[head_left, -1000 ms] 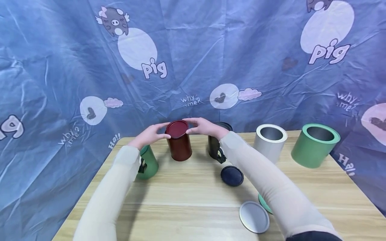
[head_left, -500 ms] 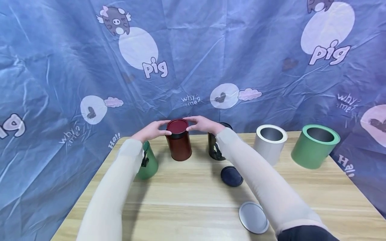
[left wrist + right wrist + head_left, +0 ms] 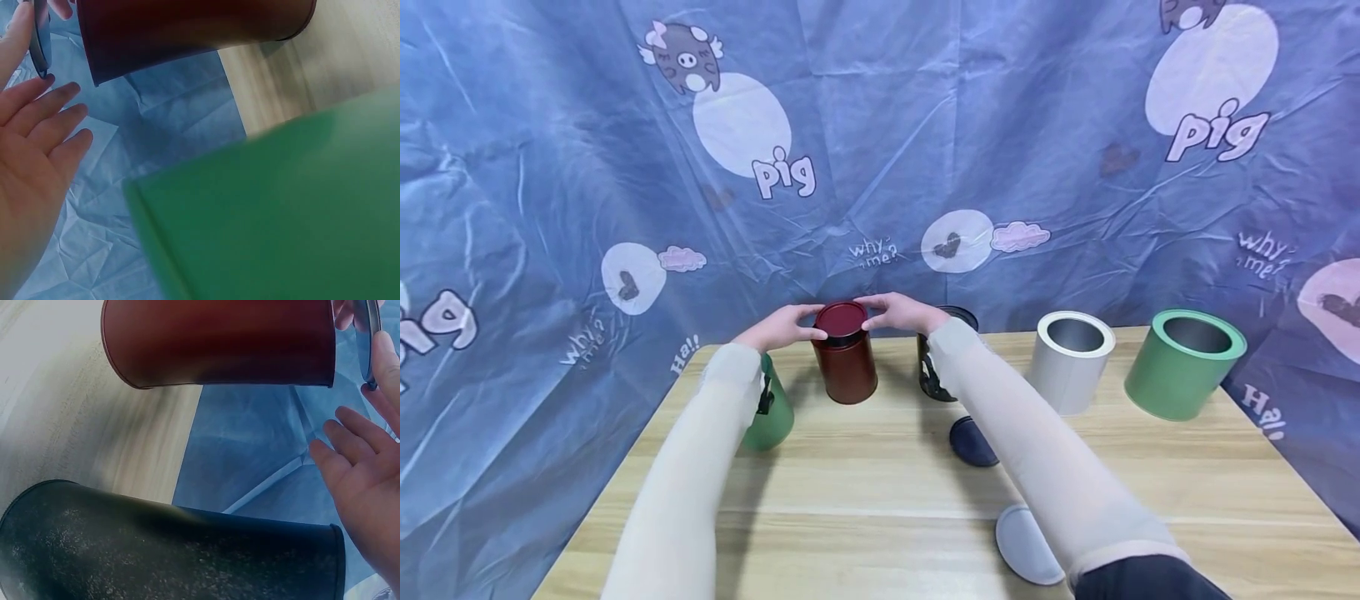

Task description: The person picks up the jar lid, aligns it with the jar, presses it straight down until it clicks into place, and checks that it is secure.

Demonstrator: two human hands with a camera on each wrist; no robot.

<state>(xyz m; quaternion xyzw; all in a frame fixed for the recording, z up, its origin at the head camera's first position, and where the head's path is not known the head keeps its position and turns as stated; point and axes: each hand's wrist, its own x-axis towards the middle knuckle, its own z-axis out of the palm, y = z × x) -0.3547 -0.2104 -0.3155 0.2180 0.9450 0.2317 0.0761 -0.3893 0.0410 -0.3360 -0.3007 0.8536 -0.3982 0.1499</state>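
1. Red lid (image 3: 841,318): held just above the red can (image 3: 847,371), roughly level. A second ago it sat at or nearly at the rim; now a dark band shows between them in the head view, and both wrist views show a gap.
2. Meaning: lid looks free of the can, so I'd call the lift-off done. Not set down yet.
3. Red can: upright on the surface (image 3: 865,483), toward its far edge, cloth (image 3: 880,175) behind. No visible shift, so the lid doesn't seem to be dragging it.
4. Grip: both narrow, on the lid. Left hand (image 3: 778,327) pinches one side with thumb and fingers, right hand (image 3: 904,313) the opposite side. Remaining fingers extended, apart from the can.
5. Neighbours: left green can (image 3: 773,417) by the left wrist, black can (image 3: 175,550) by the right. A low sideways move could clip either.
6. Further right: white can (image 3: 1066,371), then right green can (image 3: 1176,379), upright, lidless.
7. Nearer the person: navy lid (image 3: 972,442) and pale lid (image 3: 1022,546) on the surface. Right sleeve (image 3: 1033,437) hides more of both than a second ago.
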